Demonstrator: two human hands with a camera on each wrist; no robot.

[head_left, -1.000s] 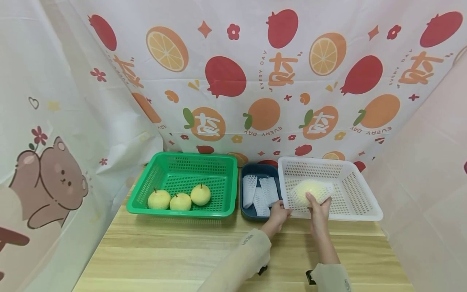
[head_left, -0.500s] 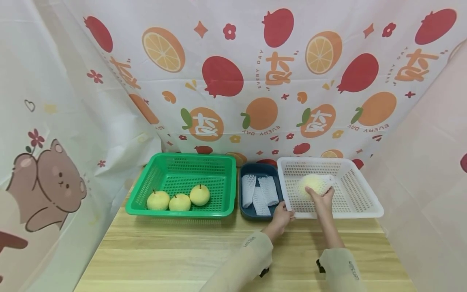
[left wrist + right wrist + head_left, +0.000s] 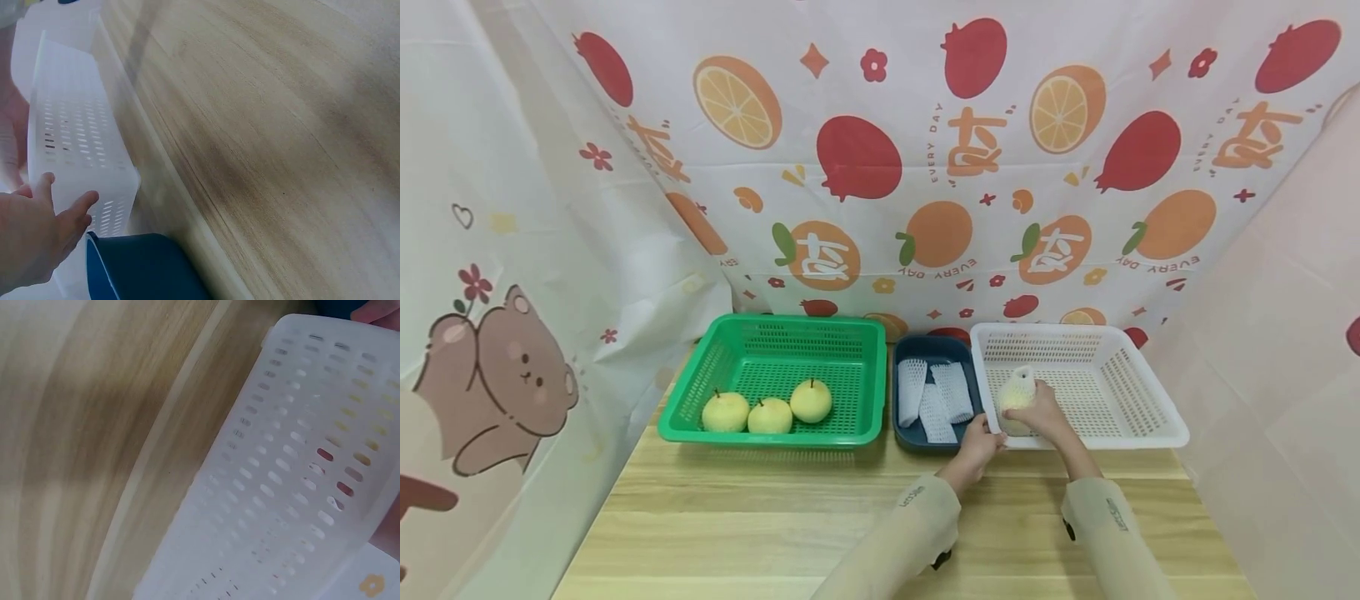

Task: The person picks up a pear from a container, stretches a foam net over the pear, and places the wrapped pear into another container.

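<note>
My right hand (image 3: 1041, 411) holds a pear in a white foam net sleeve (image 3: 1018, 392), low in the front left corner of the white basket (image 3: 1105, 392). The sleeve's narrow open end points up. On that basket's front left corner my left hand (image 3: 980, 444) grips the rim; the left wrist view has this hand (image 3: 37, 234) against the basket's outer wall (image 3: 81, 125). In the right wrist view the basket wall (image 3: 275, 487) hides most of the right hand and the pear, with yellow and skin showing through its slots.
Left of the white basket stands a dark blue tray (image 3: 925, 342) with several folded foam net sleeves (image 3: 953, 392). A green basket (image 3: 820, 367) further left holds three bare pears (image 3: 770, 416). A printed cloth (image 3: 880, 233) hangs behind; the table (image 3: 737, 517) is wooden.
The right hand has carried the sleeved pear leftward and down to the front left corner of the white basket, turning its sleeve end from sideways to upward. The left hand stays at the rim.
</note>
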